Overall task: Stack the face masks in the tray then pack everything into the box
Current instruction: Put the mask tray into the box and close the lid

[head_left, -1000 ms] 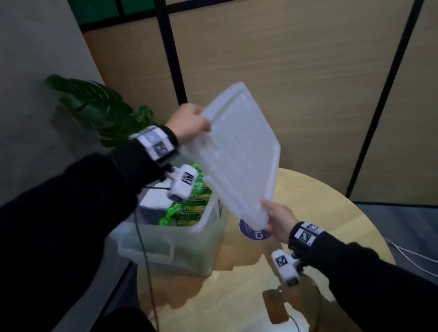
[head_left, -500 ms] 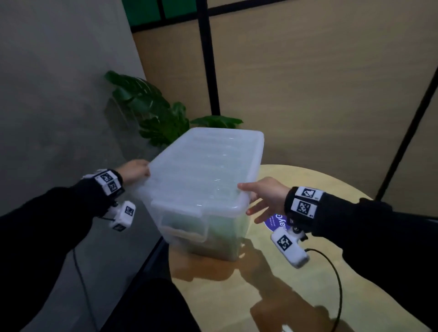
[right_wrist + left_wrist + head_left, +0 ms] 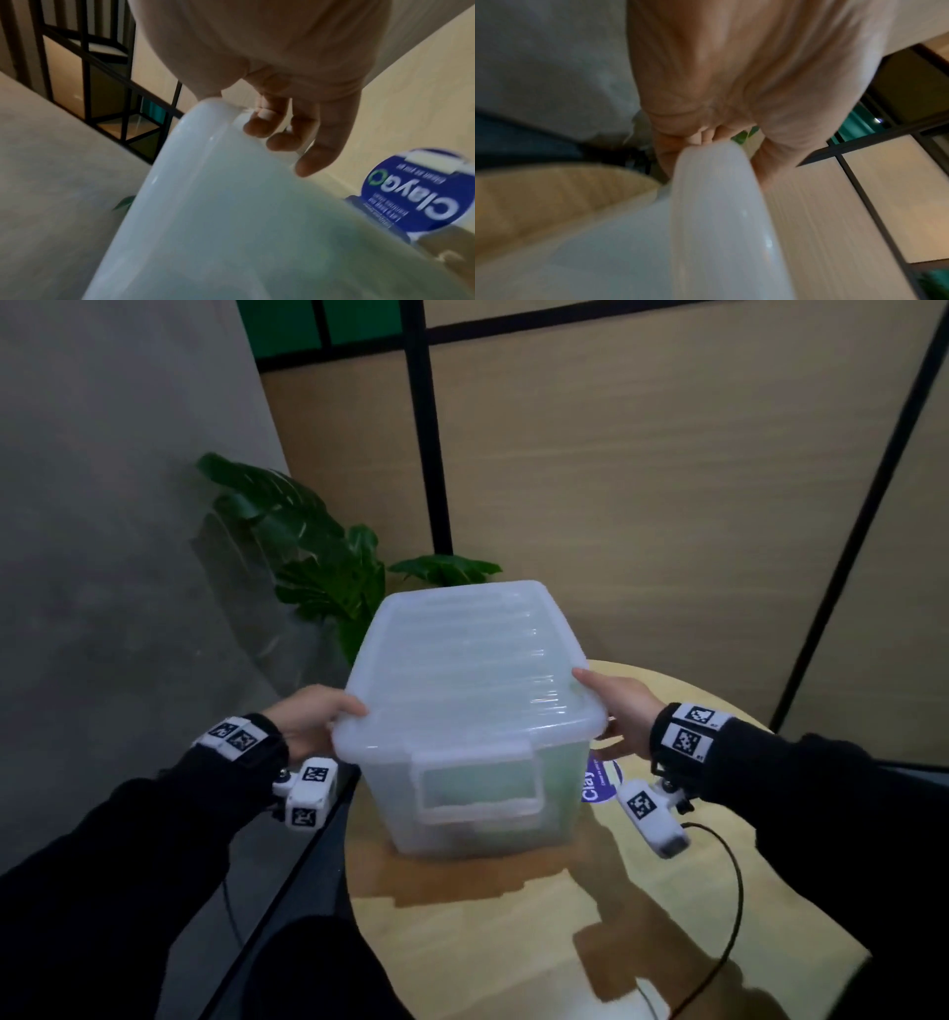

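Observation:
A translucent white box stands on the round wooden table with its ribbed lid lying flat on top. Green packets show dimly through the box wall; the tray and the masks are otherwise hidden. My left hand grips the lid's near left corner, and in the left wrist view its fingers curl over the lid's rim. My right hand holds the near right edge, thumb on top. In the right wrist view its fingers hook under the lid's rim.
A round blue sticker lies on the table just right of the box, also visible as a blue sticker in the right wrist view. A leafy plant stands behind the box by the grey wall. A black cable hangs from my right wrist.
The lid, held tilted in the air a second ago, now lies flat on the box. Both hands have slid along its rim to the near corners.

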Tool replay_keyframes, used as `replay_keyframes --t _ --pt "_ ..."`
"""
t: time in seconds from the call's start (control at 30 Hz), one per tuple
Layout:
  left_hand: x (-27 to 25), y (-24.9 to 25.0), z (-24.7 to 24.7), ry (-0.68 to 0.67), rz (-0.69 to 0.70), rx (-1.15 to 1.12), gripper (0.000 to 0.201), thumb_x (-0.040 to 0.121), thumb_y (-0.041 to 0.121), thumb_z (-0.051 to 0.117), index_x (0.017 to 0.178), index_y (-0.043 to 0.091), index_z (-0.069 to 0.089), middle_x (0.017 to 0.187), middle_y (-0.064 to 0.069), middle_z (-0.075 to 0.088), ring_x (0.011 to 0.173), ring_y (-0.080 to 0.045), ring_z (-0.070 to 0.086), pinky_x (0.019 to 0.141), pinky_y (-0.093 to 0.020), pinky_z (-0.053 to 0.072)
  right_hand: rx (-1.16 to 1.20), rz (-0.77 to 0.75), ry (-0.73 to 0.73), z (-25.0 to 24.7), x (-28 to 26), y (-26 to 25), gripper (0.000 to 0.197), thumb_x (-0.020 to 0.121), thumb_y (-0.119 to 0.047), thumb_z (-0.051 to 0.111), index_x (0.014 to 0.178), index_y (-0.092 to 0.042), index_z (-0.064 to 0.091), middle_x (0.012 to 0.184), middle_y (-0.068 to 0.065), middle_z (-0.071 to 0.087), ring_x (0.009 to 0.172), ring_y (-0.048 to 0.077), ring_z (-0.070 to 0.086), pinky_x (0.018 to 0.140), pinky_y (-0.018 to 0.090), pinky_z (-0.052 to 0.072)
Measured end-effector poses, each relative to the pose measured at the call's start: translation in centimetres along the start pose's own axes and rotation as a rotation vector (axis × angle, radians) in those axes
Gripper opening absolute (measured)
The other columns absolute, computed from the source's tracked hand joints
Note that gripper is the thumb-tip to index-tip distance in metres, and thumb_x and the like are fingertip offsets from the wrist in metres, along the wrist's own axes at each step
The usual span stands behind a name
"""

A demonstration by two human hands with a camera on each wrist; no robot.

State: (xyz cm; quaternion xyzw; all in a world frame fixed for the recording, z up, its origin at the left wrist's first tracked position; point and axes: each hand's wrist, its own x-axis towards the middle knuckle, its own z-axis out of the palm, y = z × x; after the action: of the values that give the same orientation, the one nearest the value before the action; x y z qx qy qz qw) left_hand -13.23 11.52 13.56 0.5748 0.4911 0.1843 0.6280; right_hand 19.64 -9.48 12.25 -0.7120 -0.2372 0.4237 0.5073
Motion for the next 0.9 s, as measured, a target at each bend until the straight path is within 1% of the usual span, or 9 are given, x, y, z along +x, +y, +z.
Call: replay_keyframes --t 0.17,0.3,0.4,0.57,0.63,0.7,0.77,0.83,0.9 --pt "-2.9 -1.5 11.7 -0.132 -0.002 -0.218 0.018 0.083 0.003 0.072 0.101 0.003 0.066 0.075 -0.009 0.073 0.051 -0.013 0.063 0.041 -0.02 0.044 0.174 -0.047 0.23 -6.1 -2.0 2.2 0.049 0.095 -0.058 0.062 0.124 -0.019 0.063 0.11 0.005 0.063 0.09 0.025 0.06 0.077 0.042 0.053" --pt "-4.6 -1.9 21.3 -0.215 0.026 -0.234 0.036 0.087 0.019 0.08 0.118 0.006 0.066 0.108 -0.018 0.072 0.07 -0.024 0.072 0.052 -0.031 0.058 0.197 0.044 0.206 -7.9 -2.5 4.9 0.091 0.071 -0.073 0.078 0.145 -0.032 0.044 0.137 0.003 0.05 0.12 0.036 0.056 0.09 0.055 0.054" --pt "-5.0 -1.2 24.6 -0.348 0.005 -0.175 0.035 0.093 0.03 0.076 0.113 0.006 0.061 0.091 -0.01 0.061 0.069 -0.027 0.075 0.057 -0.039 0.063 0.104 0.012 0.238 -9.0 -2.0 4.7 0.082 0.069 -0.061 0.084 0.139 -0.032 0.052 0.138 -0.006 0.059 0.122 0.036 0.056 0.096 0.054 0.042" --pt "1.6 1.2 18.8 0.2 0.101 -0.216 0.059 0.084 0.061 0.07 0.116 0.011 0.065 0.103 -0.005 0.068 0.081 -0.026 0.068 0.063 -0.033 0.054 0.023 0.045 0.132 -14.6 -1.3 2.9 0.046 0.086 -0.033 0.077 0.129 -0.024 0.063 0.131 -0.001 0.066 0.116 0.036 0.064 0.103 0.058 0.046" --pt "4.8 2.1 15.1 0.454 0.12 -0.155 0.092 0.061 0.064 0.077 0.133 0.009 0.06 0.126 -0.01 0.067 0.104 -0.031 0.068 0.084 -0.044 0.059 -0.043 0.04 0.138 -16.0 -0.7 2.3 0.045 0.087 -0.031 0.074 0.129 -0.022 0.063 0.127 0.001 0.07 0.11 0.034 0.069 0.096 0.055 0.05" --pt "6.7 3.4 12.0 0.582 0.186 -0.05 0.1 0.066 0.05 0.081 0.15 0.01 0.044 0.152 -0.014 0.047 0.128 -0.035 0.055 0.106 -0.051 0.048 -0.061 0.025 0.135 -17.2 0.0 1.8 0.045 0.087 -0.031 0.071 0.13 -0.02 0.063 0.122 0.004 0.074 0.1 0.031 0.071 0.089 0.049 0.049" --pt "7.6 5.0 10.4 0.523 0.225 0.109 0.095 0.077 0.036 0.077 0.157 0.014 0.032 0.161 -0.014 0.032 0.14 -0.038 0.042 0.111 -0.053 0.041 -0.064 0.032 0.143 -18.1 0.8 1.4 0.047 0.087 -0.033 0.07 0.13 -0.018 0.062 0.111 0.004 0.077 0.088 0.026 0.071 0.082 0.043 0.049" --pt "8.4 5.7 10.3 0.308 0.185 0.138 0.073 0.082 0.034 0.067 0.148 0.01 0.046 0.154 -0.015 0.046 0.135 -0.035 0.049 0.106 -0.05 0.042 -0.063 0.024 0.168 -19.4 2.6 1.9 0.055 0.083 -0.042 0.074 0.13 -0.018 0.061 0.095 0.001 0.076 0.073 0.021 0.068 0.064 0.034 0.048" --pt "8.7 5.4 10.9 0.114 0.149 0.103 0.047 0.093 0.028 0.057 0.136 0.009 0.058 0.14 -0.013 0.06 0.127 -0.03 0.057 0.103 -0.05 0.044 -0.06 0.035 0.189 -20.9 4.8 3.0 0.077 0.065 -0.066 0.08 0.128 -0.025 0.064 0.104 0.001 0.077 0.094 0.025 0.069 0.069 0.037 0.049"
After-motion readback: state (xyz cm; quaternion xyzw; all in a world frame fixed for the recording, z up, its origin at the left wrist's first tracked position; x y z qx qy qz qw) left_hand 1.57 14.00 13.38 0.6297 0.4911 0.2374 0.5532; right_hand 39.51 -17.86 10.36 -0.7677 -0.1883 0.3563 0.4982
